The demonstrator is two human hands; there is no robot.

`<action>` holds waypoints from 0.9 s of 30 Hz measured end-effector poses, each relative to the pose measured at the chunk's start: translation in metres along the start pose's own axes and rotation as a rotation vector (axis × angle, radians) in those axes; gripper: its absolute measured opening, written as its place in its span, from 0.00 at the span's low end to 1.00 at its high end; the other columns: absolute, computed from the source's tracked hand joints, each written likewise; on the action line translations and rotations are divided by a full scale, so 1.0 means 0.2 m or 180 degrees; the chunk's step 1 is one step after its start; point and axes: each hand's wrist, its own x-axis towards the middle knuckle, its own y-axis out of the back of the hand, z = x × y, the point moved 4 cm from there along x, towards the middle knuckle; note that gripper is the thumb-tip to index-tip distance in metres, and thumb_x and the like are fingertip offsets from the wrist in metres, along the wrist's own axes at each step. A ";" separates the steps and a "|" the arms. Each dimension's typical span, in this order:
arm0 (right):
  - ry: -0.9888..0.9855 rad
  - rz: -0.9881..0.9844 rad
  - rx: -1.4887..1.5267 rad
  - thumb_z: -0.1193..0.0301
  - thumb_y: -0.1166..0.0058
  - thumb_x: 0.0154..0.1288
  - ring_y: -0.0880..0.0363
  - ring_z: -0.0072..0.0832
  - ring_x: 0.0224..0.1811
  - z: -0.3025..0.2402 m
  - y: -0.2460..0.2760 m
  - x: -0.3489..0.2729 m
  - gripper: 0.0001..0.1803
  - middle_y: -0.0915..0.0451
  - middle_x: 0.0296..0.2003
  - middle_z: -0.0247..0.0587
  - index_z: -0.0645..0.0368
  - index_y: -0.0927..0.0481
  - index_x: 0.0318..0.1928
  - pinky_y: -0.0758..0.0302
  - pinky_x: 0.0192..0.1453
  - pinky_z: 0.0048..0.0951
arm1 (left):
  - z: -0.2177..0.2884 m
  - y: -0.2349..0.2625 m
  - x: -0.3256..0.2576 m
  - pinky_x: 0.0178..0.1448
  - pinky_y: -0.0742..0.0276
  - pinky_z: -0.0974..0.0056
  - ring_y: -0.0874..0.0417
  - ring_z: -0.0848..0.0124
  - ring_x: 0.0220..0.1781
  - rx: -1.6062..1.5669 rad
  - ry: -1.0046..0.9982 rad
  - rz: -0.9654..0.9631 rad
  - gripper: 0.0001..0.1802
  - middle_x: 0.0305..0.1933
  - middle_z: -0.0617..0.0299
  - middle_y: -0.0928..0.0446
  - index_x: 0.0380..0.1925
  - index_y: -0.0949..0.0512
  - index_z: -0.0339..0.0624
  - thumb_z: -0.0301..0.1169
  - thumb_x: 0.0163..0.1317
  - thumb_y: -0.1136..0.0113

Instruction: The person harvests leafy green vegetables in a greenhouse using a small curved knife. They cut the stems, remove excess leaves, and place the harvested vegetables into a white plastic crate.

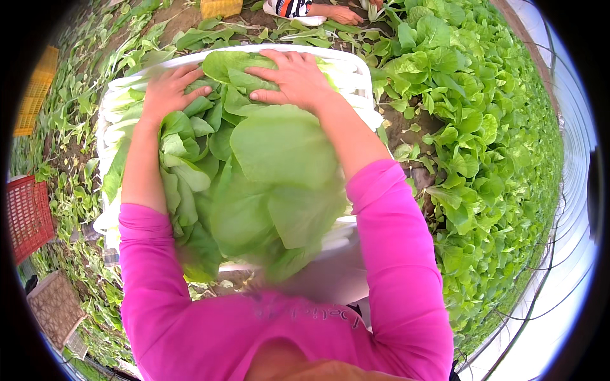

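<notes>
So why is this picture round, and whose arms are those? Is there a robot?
No robot here, just a person! A wide, bulging lens worn on the person's head looks down, so the picture is round and its edges bend. That is why the pink sleeves come up from below. The left hand and the right hand lie spread on leafy greens, some of them blurry, piled over a white crate. Neither hand seems to be gripping anything. More green plants grow on the right. At the top, another person's hand shows near the ground.
</notes>
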 end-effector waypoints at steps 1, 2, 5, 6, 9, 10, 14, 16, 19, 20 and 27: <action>0.0003 0.0119 -0.0133 0.31 0.66 0.56 0.40 0.38 0.62 0.01 0.02 0.00 0.36 0.33 0.60 0.34 0.29 0.33 0.61 0.45 0.61 0.47 | 0.01 0.00 0.01 0.46 0.25 0.62 0.22 0.68 0.49 0.0010 -0.0014 0.0028 0.27 0.55 0.75 0.26 0.50 0.24 0.63 0.61 0.56 0.49; 0.0002 0.0236 -0.0268 0.31 0.65 0.56 0.40 0.38 0.63 0.01 0.04 -0.01 0.36 0.33 0.60 0.35 0.30 0.34 0.62 0.45 0.62 0.48 | 0.02 -0.01 0.03 0.46 0.25 0.62 0.22 0.68 0.48 0.0018 -0.0031 0.0056 0.27 0.55 0.75 0.26 0.50 0.24 0.62 0.61 0.56 0.49; 0.0028 0.0010 -0.0336 0.32 0.65 0.57 0.41 0.38 0.65 -0.02 0.15 0.02 0.37 0.33 0.60 0.36 0.33 0.35 0.63 0.45 0.62 0.53 | -0.01 -0.01 0.02 0.44 0.24 0.62 0.21 0.69 0.46 0.0042 -0.0025 0.0038 0.27 0.53 0.75 0.25 0.49 0.23 0.61 0.60 0.56 0.49; 0.0012 -0.0023 -0.0148 0.33 0.64 0.58 0.40 0.39 0.64 -0.03 0.21 0.02 0.36 0.33 0.60 0.37 0.35 0.33 0.62 0.45 0.64 0.49 | -0.02 -0.01 0.01 0.43 0.24 0.62 0.21 0.69 0.45 0.0034 -0.0026 0.0024 0.27 0.53 0.74 0.25 0.49 0.23 0.60 0.60 0.56 0.49; -0.0010 0.0347 0.0183 0.35 0.64 0.60 0.38 0.41 0.63 0.07 0.39 -0.02 0.36 0.32 0.60 0.40 0.39 0.33 0.62 0.44 0.64 0.46 | -0.05 -0.03 0.00 0.42 0.24 0.63 0.21 0.69 0.44 0.0071 -0.0050 0.0030 0.26 0.52 0.75 0.25 0.49 0.23 0.60 0.59 0.56 0.48; -0.0169 0.0574 0.0459 0.40 0.62 0.63 0.34 0.39 0.60 0.12 0.48 -0.08 0.31 0.27 0.55 0.39 0.39 0.30 0.60 0.42 0.64 0.42 | -0.05 -0.03 0.00 0.41 0.24 0.63 0.21 0.69 0.44 0.0073 -0.0091 0.0061 0.26 0.52 0.75 0.25 0.50 0.24 0.61 0.58 0.56 0.48; -0.2044 0.0646 0.1923 0.42 0.66 0.67 0.37 0.35 0.64 0.49 0.41 -0.51 0.32 0.34 0.62 0.43 0.44 0.35 0.64 0.45 0.68 0.34 | 0.01 0.00 0.03 0.45 0.24 0.61 0.22 0.67 0.47 -0.0045 0.0018 -0.0009 0.25 0.51 0.72 0.24 0.50 0.24 0.65 0.59 0.55 0.48; -0.2815 0.1053 0.3172 0.40 0.67 0.66 0.43 0.36 0.68 0.51 0.26 -0.69 0.35 0.37 0.64 0.44 0.46 0.37 0.65 0.49 0.70 0.37 | -0.02 -0.03 0.03 0.48 0.26 0.59 0.23 0.66 0.49 -0.0049 0.0093 -0.0143 0.25 0.51 0.71 0.24 0.51 0.25 0.65 0.58 0.56 0.48; -0.2862 0.1305 0.4286 0.40 0.70 0.67 0.51 0.36 0.71 0.40 0.06 -0.75 0.36 0.43 0.67 0.45 0.47 0.39 0.67 0.56 0.72 0.34 | -0.07 -0.08 0.03 0.51 0.27 0.57 0.24 0.65 0.53 -0.0043 0.0215 -0.0368 0.25 0.53 0.72 0.25 0.52 0.27 0.66 0.56 0.56 0.47; -0.3003 0.1368 0.4336 0.41 0.70 0.67 0.53 0.40 0.72 0.35 0.04 -0.75 0.36 0.46 0.68 0.48 0.50 0.40 0.67 0.57 0.72 0.33 | -0.08 -0.09 0.03 0.52 0.28 0.57 0.25 0.65 0.54 -0.0038 0.0260 -0.0452 0.24 0.53 0.73 0.25 0.53 0.27 0.66 0.55 0.56 0.47; -0.2725 0.0979 0.2271 0.43 0.69 0.68 0.55 0.41 0.72 0.32 0.09 -0.72 0.36 0.47 0.68 0.52 0.54 0.41 0.67 0.57 0.72 0.33 | -0.09 -0.11 0.03 0.53 0.28 0.57 0.27 0.68 0.57 0.0135 0.0149 -0.0519 0.24 0.58 0.77 0.29 0.53 0.28 0.66 0.46 0.53 0.44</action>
